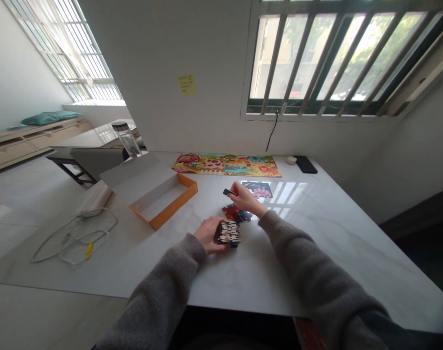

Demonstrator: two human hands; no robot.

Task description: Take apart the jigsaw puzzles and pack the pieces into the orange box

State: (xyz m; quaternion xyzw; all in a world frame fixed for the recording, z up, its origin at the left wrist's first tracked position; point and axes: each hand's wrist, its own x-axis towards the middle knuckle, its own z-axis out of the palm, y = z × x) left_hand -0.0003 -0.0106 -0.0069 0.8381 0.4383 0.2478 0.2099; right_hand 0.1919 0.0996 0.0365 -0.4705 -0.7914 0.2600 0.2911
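My left hand (209, 234) is closed around a thick stack of jigsaw puzzle pieces (229, 232) on the marble-patterned table, their edges facing me. Between the fingertips of my right hand (242, 196) is a single dark puzzle piece (227, 192), held above the tabletop. Under and in front of that hand lie loose red and blue puzzle pieces (233, 212). Just beyond is a small joined patch of puzzle (259, 189) with a pink figure on it. A long colourful animal picture strip (226, 165) lies along the wall.
An orange-sided open box (173, 205) stands left of my hands. Farther left, a white cable (83, 238) lies coiled by a white device (96, 200). A black phone (306, 164) and a small round white object (291, 160) are at the back right. A glass bottle (127, 140) stands back left.
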